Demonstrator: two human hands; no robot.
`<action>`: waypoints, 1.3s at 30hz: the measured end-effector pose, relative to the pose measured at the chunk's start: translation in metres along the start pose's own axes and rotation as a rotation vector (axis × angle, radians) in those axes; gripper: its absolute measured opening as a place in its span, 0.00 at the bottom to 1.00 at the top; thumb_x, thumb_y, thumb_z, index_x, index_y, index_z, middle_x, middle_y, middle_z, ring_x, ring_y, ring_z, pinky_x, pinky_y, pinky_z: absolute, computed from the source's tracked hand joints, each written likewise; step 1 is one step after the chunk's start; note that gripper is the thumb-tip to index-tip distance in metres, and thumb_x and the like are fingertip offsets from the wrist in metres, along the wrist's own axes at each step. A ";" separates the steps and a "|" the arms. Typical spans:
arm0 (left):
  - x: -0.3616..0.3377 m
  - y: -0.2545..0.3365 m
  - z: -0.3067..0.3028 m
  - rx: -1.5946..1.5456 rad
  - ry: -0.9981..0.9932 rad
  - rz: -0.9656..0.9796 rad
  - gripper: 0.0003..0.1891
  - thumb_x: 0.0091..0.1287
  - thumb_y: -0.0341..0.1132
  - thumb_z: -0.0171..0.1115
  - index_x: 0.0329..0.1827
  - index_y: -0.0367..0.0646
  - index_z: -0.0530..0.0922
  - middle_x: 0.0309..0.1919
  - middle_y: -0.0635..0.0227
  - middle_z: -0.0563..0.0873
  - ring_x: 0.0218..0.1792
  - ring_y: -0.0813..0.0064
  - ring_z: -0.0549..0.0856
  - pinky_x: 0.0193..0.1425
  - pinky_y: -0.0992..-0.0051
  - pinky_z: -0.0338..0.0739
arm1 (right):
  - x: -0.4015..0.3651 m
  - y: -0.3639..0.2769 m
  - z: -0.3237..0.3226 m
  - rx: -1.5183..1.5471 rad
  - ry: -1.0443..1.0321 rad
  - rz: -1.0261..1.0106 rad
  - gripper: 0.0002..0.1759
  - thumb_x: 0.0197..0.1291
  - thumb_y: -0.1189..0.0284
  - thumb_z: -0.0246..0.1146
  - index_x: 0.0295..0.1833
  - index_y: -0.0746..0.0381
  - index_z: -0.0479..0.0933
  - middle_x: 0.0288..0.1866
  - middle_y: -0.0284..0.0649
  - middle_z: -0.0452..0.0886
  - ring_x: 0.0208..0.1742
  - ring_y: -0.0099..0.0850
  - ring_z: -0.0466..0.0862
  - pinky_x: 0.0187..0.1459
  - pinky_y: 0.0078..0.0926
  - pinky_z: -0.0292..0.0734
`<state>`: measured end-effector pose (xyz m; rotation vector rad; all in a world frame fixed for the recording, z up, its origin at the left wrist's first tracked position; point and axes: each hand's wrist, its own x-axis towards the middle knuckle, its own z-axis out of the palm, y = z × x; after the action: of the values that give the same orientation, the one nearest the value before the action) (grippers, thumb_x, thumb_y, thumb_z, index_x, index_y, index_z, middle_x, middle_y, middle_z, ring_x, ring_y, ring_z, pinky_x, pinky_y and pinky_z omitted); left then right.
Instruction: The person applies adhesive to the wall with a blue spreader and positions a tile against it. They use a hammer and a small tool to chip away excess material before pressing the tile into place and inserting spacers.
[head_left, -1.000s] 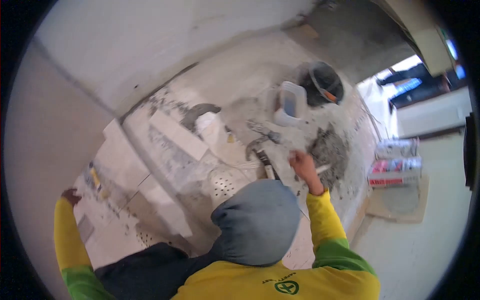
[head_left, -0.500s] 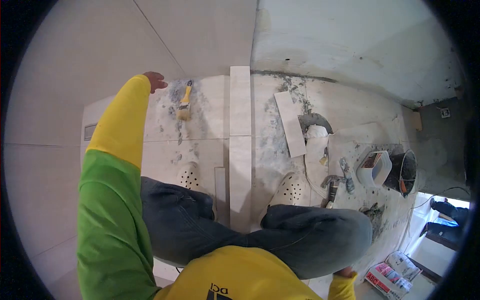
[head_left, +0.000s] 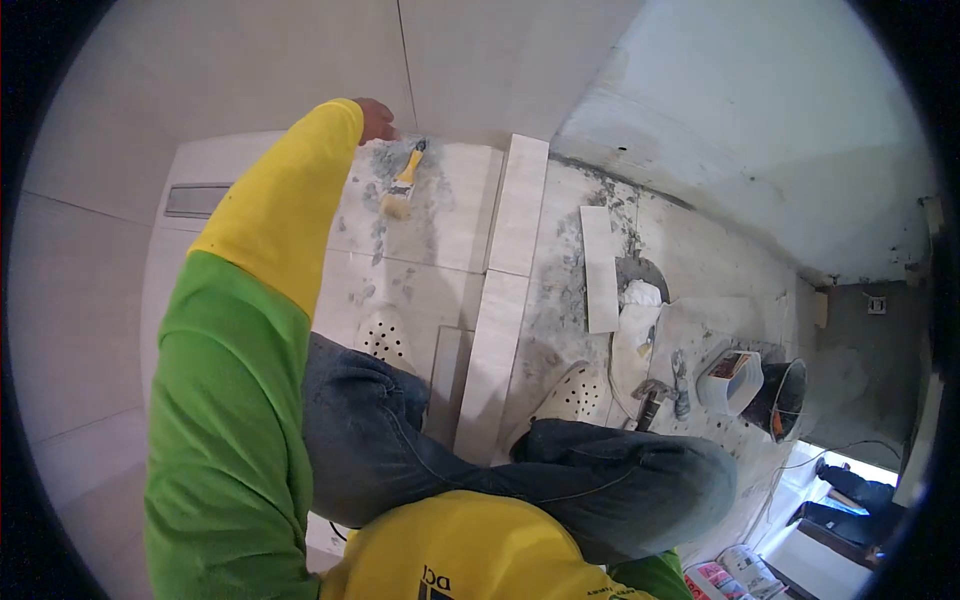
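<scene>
Brush (head_left: 402, 183), handle toward wall (head_left: 455, 60), left hand (head_left: 375, 119) near

Glossy pale tiles on the left wall (head_left: 200, 70) and floor (head_left: 455, 245), bare grey plaster wall (head_left: 770, 120) on the right, daylight from maybe a doorway (head_left: 850, 465) bottom right.

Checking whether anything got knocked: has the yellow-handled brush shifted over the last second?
No. The brush still lies on the grey smear just left of the long tile strip, by the left hand; only the view turned.
</scene>
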<state>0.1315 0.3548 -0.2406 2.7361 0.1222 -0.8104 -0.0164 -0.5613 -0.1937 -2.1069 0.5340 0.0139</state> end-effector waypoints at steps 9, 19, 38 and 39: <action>-0.116 0.162 -0.073 0.036 -0.076 -0.313 0.29 0.62 0.40 0.61 0.69 0.55 0.68 0.66 0.60 0.72 0.65 0.61 0.73 0.67 0.65 0.70 | 0.011 -0.007 -0.001 -0.015 0.018 -0.026 0.09 0.57 0.74 0.61 0.44 0.63 0.74 0.26 0.33 0.76 0.24 0.26 0.74 0.27 0.26 0.71; -0.017 0.087 -0.094 0.583 -0.145 0.009 0.30 0.61 0.43 0.62 0.67 0.43 0.68 0.66 0.55 0.71 0.63 0.54 0.74 0.68 0.64 0.69 | 0.053 -0.063 -0.013 -0.033 -0.011 -0.177 0.09 0.57 0.75 0.61 0.44 0.63 0.73 0.26 0.32 0.75 0.23 0.25 0.74 0.26 0.25 0.70; -0.067 0.272 0.184 -1.170 0.305 -0.057 0.18 0.66 0.40 0.53 0.52 0.40 0.79 0.46 0.51 0.84 0.48 0.53 0.83 0.55 0.64 0.75 | -0.065 -0.538 0.376 -0.181 -1.318 -1.074 0.14 0.59 0.68 0.63 0.42 0.63 0.68 0.25 0.36 0.72 0.25 0.26 0.73 0.32 0.27 0.71; -0.078 0.281 0.181 -1.190 0.251 -0.126 0.19 0.65 0.38 0.52 0.55 0.40 0.78 0.48 0.50 0.84 0.50 0.51 0.82 0.58 0.63 0.75 | -0.075 -0.536 0.404 -0.206 -1.335 -1.067 0.14 0.59 0.68 0.63 0.42 0.63 0.68 0.25 0.36 0.72 0.25 0.26 0.73 0.32 0.27 0.71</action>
<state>0.0170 0.0327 -0.2744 1.6699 0.6074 -0.2368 0.1961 0.0433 0.0196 -1.8084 -1.3836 0.7991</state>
